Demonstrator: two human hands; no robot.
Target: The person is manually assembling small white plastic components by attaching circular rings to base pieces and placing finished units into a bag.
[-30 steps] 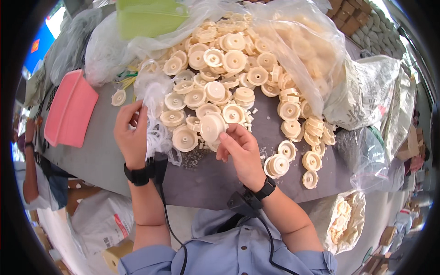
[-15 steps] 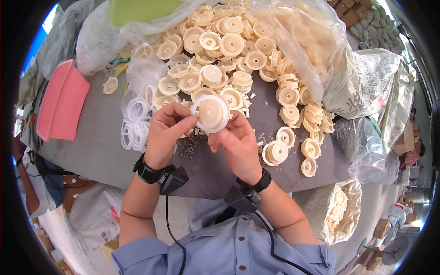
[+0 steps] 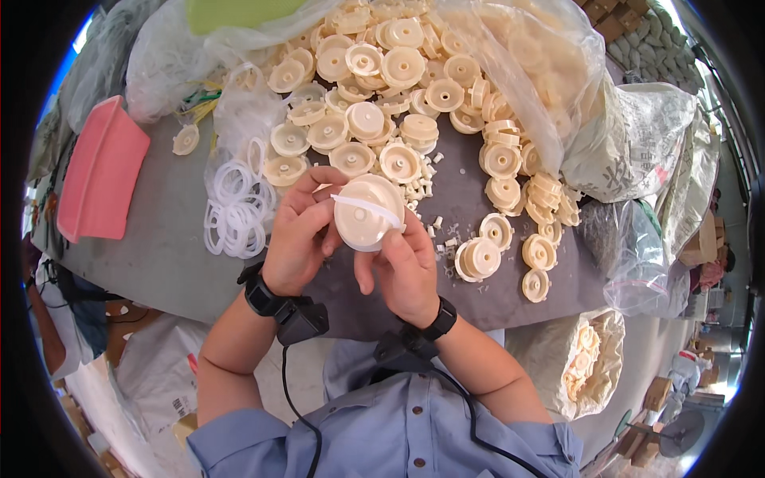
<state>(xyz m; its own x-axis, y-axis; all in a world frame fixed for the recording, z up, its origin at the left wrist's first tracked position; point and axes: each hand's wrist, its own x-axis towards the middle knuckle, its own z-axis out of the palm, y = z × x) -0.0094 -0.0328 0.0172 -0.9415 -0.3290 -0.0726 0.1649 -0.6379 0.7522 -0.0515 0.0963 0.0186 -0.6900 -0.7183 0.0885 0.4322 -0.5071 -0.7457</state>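
Between my hands, over the middle of the table, is a round cream plastic cap [image 3: 362, 229] with a small bump at its centre. A white sealing ring [image 3: 368, 206] crosses its face as a slanting band, partly around its edge. My left hand [image 3: 296, 233] grips the cap's left side with curled fingers. My right hand [image 3: 408, 267] pinches the ring and rim at the right, thumb in front. Beyond my hands lie more cream caps [image 3: 402, 68] in a heap, with small cream plugs [image 3: 418, 190] beside them. Loose white rings [image 3: 235, 211] lie left of my left hand.
A pink plastic bin [image 3: 103, 171] stands at the left of the grey table [image 3: 179, 215]. Clear plastic bags [image 3: 542, 72] surround the heap. Stacked caps [image 3: 478, 259] lie to the right. An open sack of cream parts [image 3: 594, 366] sits below the table's right edge.
The white ring lay around the cap's rim; now it slants across the cap's face. Both hands have shifted slightly, and the cap has tilted.
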